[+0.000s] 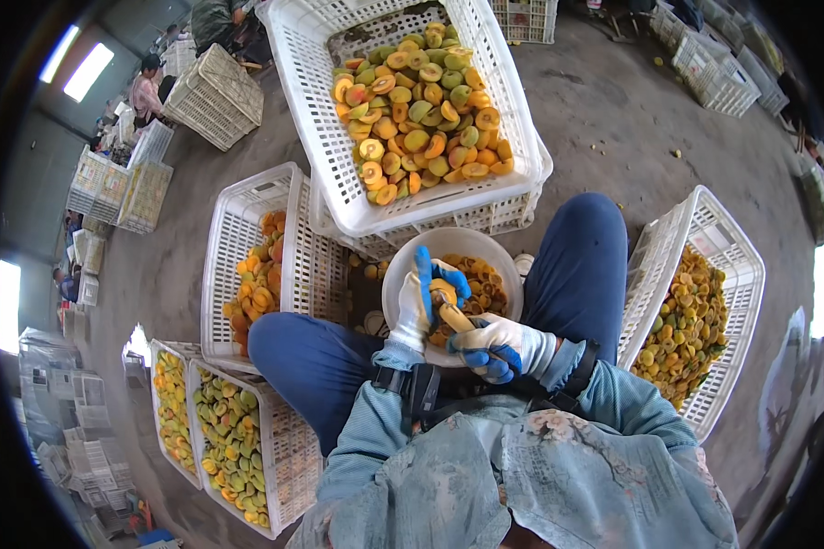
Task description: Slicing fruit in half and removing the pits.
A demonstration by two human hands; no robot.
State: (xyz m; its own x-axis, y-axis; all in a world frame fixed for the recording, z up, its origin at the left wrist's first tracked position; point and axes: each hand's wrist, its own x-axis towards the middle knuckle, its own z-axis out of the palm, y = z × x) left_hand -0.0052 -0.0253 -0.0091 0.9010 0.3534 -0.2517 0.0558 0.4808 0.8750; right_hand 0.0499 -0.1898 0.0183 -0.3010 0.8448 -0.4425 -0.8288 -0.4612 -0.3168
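My left hand (415, 295), in a white and blue coated glove, grips a halved yellow fruit (442, 288), apparently a peach or apricot. Its thumb points away from me. In a matching glove, my right hand (498, 346) is closed around a hand tool with a yellowish handle (456, 318). The tool's far end meets the fruit; its tip is hidden. Both hands are above a white plastic basin (397, 264) between my knees. Brownish-orange fruit scraps (484, 278) lie in that basin. Beyond it, a white crate (364, 216) rests on another and holds halved fruit (419, 117).
Left of my knee stands a crate (292, 247) of orange fruit halves. Behind it are crates of green-yellow fruit (233, 432). To my right a tilted crate (748, 274) holds pits or scraps (687, 329). A person (147, 89) sits among crates at upper left.
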